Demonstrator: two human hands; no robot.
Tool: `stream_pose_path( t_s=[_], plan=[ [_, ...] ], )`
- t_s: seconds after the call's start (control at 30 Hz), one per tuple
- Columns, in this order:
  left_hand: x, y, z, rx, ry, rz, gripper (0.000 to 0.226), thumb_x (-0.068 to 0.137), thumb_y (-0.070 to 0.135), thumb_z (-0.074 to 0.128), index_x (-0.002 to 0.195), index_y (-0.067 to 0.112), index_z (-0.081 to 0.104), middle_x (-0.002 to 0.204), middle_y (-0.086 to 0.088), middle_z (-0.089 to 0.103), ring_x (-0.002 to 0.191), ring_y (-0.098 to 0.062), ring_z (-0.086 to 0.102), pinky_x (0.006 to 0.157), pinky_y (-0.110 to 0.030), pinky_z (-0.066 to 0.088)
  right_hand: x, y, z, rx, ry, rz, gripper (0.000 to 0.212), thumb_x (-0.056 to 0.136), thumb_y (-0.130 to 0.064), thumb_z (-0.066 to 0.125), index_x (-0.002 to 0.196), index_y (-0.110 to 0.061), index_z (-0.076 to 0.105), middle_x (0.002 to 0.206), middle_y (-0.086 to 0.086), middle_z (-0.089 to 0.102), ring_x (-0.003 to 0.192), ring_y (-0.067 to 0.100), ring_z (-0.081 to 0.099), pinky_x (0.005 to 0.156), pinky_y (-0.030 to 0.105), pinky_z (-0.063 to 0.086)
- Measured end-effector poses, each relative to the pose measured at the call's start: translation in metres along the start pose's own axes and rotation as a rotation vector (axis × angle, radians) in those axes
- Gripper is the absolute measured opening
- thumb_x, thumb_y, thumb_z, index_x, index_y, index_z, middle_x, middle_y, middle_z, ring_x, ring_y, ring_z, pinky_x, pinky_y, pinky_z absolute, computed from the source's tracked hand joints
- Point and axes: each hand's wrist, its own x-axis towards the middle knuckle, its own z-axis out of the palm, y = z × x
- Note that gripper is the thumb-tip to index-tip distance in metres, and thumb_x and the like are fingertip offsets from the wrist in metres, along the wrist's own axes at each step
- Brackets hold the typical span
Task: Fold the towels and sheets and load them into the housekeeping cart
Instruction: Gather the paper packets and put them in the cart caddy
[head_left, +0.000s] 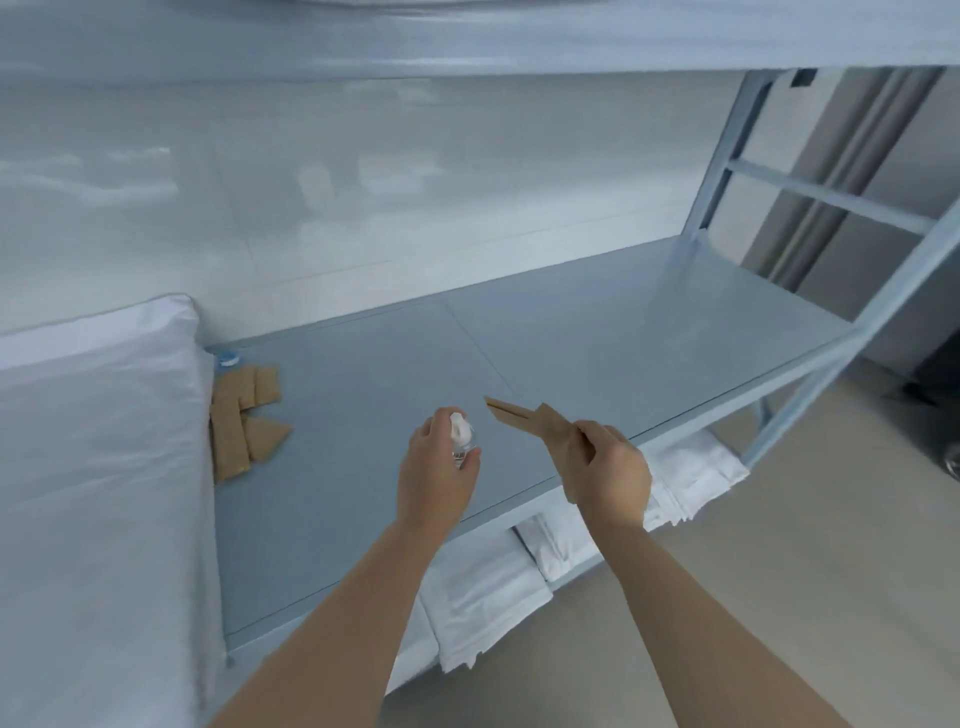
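My left hand (435, 470) grips a small clear bottle with a white cap (462, 439) just above the grey-blue metal shelf (597, 358). My right hand (608, 470) pinches brown paper packets (530, 420) that point up and left over the shelf's front edge. A tall stack of white linen (93, 467) fills the shelf's left end. Folded white sheets (483, 608) and more folded white linen (696, 478) lie on the lower shelf, partly hidden under the shelf board.
Several brown paper packets (244, 421) lie scattered beside the linen stack, with a small blue-capped item (227, 357) behind them. The rack's upright frame (852, 338) stands at the right, a white wall behind, beige floor (779, 597) below.
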Motion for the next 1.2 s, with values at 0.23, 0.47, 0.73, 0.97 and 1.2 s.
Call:
stream_pose_path(
  t_s=[0.23, 0.47, 0.73, 0.97, 1.2],
  plan=[
    [-0.014, 0.072, 0.073, -0.06, -0.154, 0.166, 0.025, 0.085, 0.016, 0.067, 0.105, 0.019, 0.052, 0.097, 0.003, 0.059, 0.088, -0.02, 0.054, 0.068, -0.027, 0.038, -0.001, 0.068, -0.075, -0.025, 0.115, 0.182, 0.029, 0.093, -0.032, 0.052, 0.066, -0.021, 0.052, 0.061, -0.003, 0.051, 0.058, 0.018, 0.05, 0.055, 0.034, 0.046],
    [-0.057, 0.176, 0.169, -0.099, -0.326, 0.305, 0.028, 0.085, 0.018, 0.068, 0.109, 0.015, 0.053, 0.1, -0.002, 0.061, 0.091, -0.023, 0.057, 0.075, -0.036, 0.048, -0.015, 0.164, -0.186, -0.009, 0.275, 0.309, 0.018, 0.091, -0.022, 0.052, 0.079, -0.017, 0.065, 0.074, 0.0, 0.061, 0.066, 0.026, 0.056, 0.062, 0.036, 0.05],
    [-0.145, 0.317, 0.308, -0.153, -0.472, 0.464, 0.026, 0.086, 0.02, 0.065, 0.108, 0.016, 0.054, 0.095, 0.002, 0.06, 0.089, -0.021, 0.055, 0.067, -0.029, 0.042, -0.048, 0.31, -0.333, -0.116, 0.408, 0.444, 0.017, 0.092, -0.019, 0.053, 0.09, -0.015, 0.069, 0.08, 0.004, 0.064, 0.072, 0.028, 0.057, 0.063, 0.038, 0.048],
    [-0.204, 0.417, 0.411, -0.232, -0.607, 0.528, 0.03, 0.084, 0.018, 0.067, 0.111, 0.016, 0.055, 0.102, 0.001, 0.061, 0.086, -0.019, 0.056, 0.067, -0.029, 0.04, -0.067, 0.418, -0.426, -0.204, 0.556, 0.589, 0.015, 0.089, -0.017, 0.055, 0.088, -0.015, 0.07, 0.082, 0.004, 0.065, 0.071, 0.028, 0.056, 0.06, 0.036, 0.048],
    [-0.212, 0.475, 0.509, -0.252, -0.689, 0.583, 0.032, 0.083, 0.015, 0.069, 0.112, 0.015, 0.055, 0.1, 0.0, 0.058, 0.083, -0.019, 0.053, 0.061, -0.022, 0.03, -0.04, 0.504, -0.468, -0.201, 0.607, 0.698, 0.016, 0.087, -0.016, 0.053, 0.082, -0.019, 0.068, 0.074, -0.003, 0.059, 0.066, 0.023, 0.052, 0.056, 0.032, 0.042]
  ],
)
